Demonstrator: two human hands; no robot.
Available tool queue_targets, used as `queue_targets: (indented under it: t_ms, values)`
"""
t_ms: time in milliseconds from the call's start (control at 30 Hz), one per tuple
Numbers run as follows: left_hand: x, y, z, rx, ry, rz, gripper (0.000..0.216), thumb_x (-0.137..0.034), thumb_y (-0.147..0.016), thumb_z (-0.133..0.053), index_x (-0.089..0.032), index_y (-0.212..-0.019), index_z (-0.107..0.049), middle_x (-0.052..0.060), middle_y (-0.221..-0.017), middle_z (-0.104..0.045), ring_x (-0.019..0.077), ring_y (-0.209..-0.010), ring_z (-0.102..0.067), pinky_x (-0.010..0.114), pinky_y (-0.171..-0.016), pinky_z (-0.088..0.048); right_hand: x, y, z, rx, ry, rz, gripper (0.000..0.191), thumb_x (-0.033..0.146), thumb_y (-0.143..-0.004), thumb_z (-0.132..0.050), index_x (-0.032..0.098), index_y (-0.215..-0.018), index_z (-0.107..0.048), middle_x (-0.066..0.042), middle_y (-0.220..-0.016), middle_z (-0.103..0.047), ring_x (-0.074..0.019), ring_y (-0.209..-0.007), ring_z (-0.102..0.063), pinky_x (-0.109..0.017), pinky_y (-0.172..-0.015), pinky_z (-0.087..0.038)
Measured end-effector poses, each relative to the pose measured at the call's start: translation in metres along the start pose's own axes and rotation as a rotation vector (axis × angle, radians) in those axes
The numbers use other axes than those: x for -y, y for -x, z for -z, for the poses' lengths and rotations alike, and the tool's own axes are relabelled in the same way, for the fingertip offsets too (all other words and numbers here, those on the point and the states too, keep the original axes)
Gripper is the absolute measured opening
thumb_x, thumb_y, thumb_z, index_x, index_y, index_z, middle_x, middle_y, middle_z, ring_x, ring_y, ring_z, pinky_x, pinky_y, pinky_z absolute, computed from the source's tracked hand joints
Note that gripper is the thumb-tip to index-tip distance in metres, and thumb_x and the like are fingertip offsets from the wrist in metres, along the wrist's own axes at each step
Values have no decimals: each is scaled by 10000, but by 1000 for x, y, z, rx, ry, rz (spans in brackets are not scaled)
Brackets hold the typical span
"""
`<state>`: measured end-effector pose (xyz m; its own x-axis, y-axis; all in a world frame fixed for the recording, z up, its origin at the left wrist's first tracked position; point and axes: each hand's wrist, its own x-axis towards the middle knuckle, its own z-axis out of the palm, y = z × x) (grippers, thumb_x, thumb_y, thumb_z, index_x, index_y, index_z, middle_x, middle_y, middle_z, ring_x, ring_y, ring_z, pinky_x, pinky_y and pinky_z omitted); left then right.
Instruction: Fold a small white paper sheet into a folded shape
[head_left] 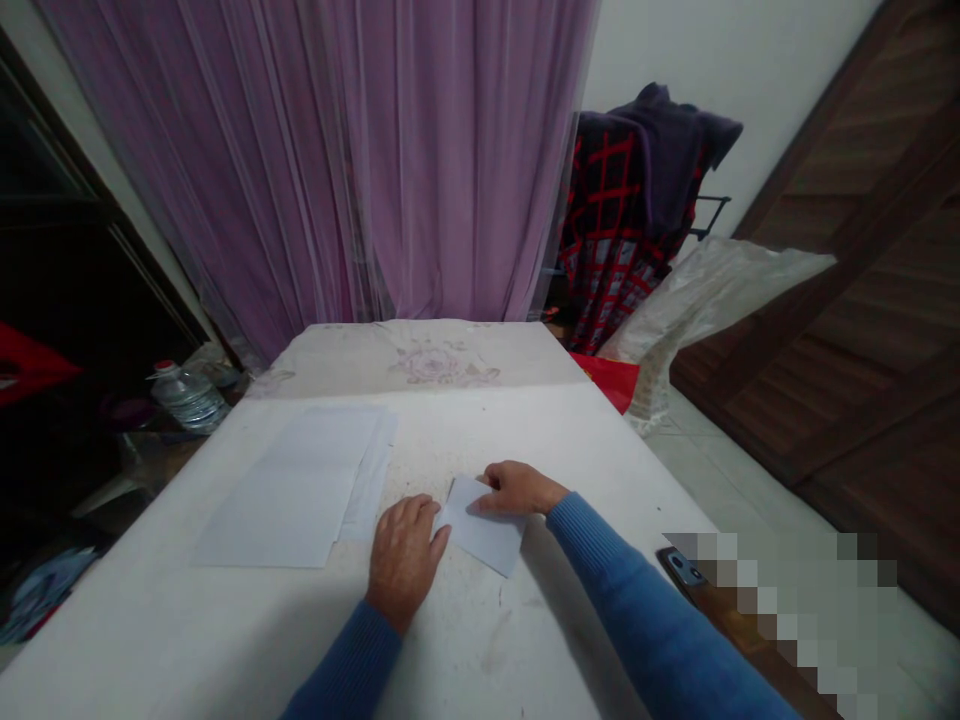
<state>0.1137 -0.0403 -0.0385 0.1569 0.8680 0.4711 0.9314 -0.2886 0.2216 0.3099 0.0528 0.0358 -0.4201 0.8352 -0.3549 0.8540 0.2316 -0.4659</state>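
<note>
A small folded white paper (pixel 486 535) lies on the white table (pixel 480 650) in front of me. My left hand (pixel 403 558) rests palm down at the paper's left edge, fingers curled and pressing on it. My right hand (pixel 516 489) presses the paper's upper right part with bent fingers, knuckles up. Both sleeves are blue. A stack of larger white sheets (pixel 300 485) lies to the left of my hands, apart from them.
A purple curtain (pixel 360 150) hangs behind the table. A chair draped with red-checked and dark cloth (pixel 630 200) stands at the back right beside a plastic-covered object (pixel 705 290). A water bottle (pixel 186 396) lies left of the table. A phone (pixel 682 568) sits at the right edge.
</note>
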Motion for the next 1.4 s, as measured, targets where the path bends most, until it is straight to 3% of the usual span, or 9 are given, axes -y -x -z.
queue_targets:
  t_ms: [167, 333, 533, 667, 800, 933, 1033, 1133, 1400]
  values:
    - [2, 2, -3, -29, 5, -12, 189, -236, -887, -545, -213, -1041, -653, 85, -1081, -671, 250, -1031, -589, 432, -919, -450, -6, -1, -3, 60, -87, -11, 405, 423, -753, -704, 170, -1069, -676, -54, -980, -731, -152, -816, -664, -202, -628, -467]
    - [5, 4, -4, -41, 31, -40, 213, -302, -902, -549, -210, -1059, -660, 87, -1081, -674, 247, -1029, -594, 424, -917, -458, 1, -2, -8, 87, 4, 26, 197, 330, -751, -693, 221, -905, -749, -14, -858, -751, -158, -769, -685, -200, -596, -466]
    - [10, 7, -7, -84, 80, -19, 297, -390, -919, -517, -209, -1130, -623, 92, -1111, -675, 242, -1062, -599, 416, -958, -452, 27, -8, -4, -125, 244, 158, 210, 190, -773, -618, 199, -947, -736, -115, -1052, -706, -270, -1042, -625, -334, -847, -442]
    - [12, 8, -8, -126, 126, 1, 270, -357, -923, -501, -203, -1123, -597, 85, -1090, -682, 234, -1043, -613, 397, -945, -466, 39, -21, 12, -294, 522, 368, 260, 188, -824, -587, 187, -1067, -678, -124, -1101, -673, -261, -1065, -594, -378, -887, -423]
    - [12, 7, -4, -115, 142, 14, 185, -298, -922, -478, -204, -991, -621, 71, -995, -694, 221, -965, -631, 375, -880, -499, 31, -26, 16, -480, 446, 321, 447, 180, -850, -569, 191, -1297, -539, -108, -1235, -621, -236, -1089, -580, -358, -893, -435]
    - [8, 5, 1, -44, 104, -93, 235, -246, -933, -444, -212, -1047, -647, 73, -1080, -693, 212, -1036, -621, 380, -940, -477, 2, -14, -19, -571, 175, 216, 288, 130, -891, -464, 186, -1086, -668, -67, -1051, -695, -167, -973, -633, -269, -861, -463]
    - [4, 6, -2, 6, 35, -245, 338, -320, -925, -494, -245, -1241, -590, 64, -1301, -618, 248, -1218, -540, 466, -1071, -368, -20, -1, -59, -699, 126, 255, 307, 198, -859, -534, 192, -1142, -656, -97, -1231, -633, -221, -1152, -558, -354, -990, -422]
    - [2, 9, -7, 3, 6, -254, 375, -418, -923, -505, -261, -1253, -591, 49, -1330, -606, 264, -1257, -515, 509, -1122, -274, -32, 9, -89, -807, 101, 188, 319, 224, -869, -526, 160, -1157, -645, -129, -1229, -625, -249, -1152, -548, -408, -985, -425]
    - [-2, 12, -7, 17, -53, -143, 353, -410, -942, -464, -258, -1214, -628, 42, -1299, -631, 267, -1252, -523, 531, -1143, -210, -14, 28, -107, -860, 109, 183, 254, 166, -880, -514, 168, -1082, -667, -108, -1139, -655, -241, -1084, -555, -401, -954, -425]
